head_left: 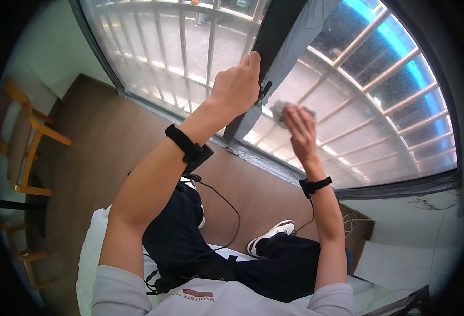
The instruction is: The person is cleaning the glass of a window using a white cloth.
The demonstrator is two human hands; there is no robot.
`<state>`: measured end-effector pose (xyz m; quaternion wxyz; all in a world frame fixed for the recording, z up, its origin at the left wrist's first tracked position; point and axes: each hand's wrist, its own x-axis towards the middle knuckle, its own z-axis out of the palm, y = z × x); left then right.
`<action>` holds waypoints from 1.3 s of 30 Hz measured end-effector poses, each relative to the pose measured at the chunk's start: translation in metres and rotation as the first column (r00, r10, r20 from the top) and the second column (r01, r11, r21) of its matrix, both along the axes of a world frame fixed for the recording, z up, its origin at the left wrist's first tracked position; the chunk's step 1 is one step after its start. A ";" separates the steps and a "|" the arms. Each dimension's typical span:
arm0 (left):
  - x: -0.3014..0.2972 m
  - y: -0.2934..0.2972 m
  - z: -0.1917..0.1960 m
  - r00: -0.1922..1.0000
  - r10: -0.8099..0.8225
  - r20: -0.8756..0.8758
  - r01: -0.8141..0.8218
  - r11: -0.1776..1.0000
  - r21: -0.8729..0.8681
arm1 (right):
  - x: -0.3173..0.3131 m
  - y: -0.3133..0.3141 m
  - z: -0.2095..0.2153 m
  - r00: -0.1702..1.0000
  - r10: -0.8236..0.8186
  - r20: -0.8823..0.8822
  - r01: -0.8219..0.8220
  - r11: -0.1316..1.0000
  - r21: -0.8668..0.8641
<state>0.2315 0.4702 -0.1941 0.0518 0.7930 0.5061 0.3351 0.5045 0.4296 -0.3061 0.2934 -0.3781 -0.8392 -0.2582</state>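
Observation:
My left hand (236,87) is closed on the edge of the dark window frame (277,42), its fingers curled against the upright, just above a small black window handle (265,90). To its right, my right hand (301,129) holds a crumpled grey cloth (279,111) flat against the right window pane (342,113). The fingers lie over the cloth and hide part of it; the hand is slightly blurred. Black straps with small devices circle both wrists.
Beyond the glass run pale metal bars (182,42). Grey tape (300,47) lines the frame. Wooden chairs (26,137) stand at the left on the brown floor (100,137). A black cable (237,210) loops near my legs. I sit on a white surface (87,247).

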 end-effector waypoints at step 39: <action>0.051 0.015 -0.098 0.932 0.287 -0.223 -0.336 0.914 -0.227 | 0.041 -0.004 0.081 0.925 -0.064 -0.375 0.186 0.936 0.299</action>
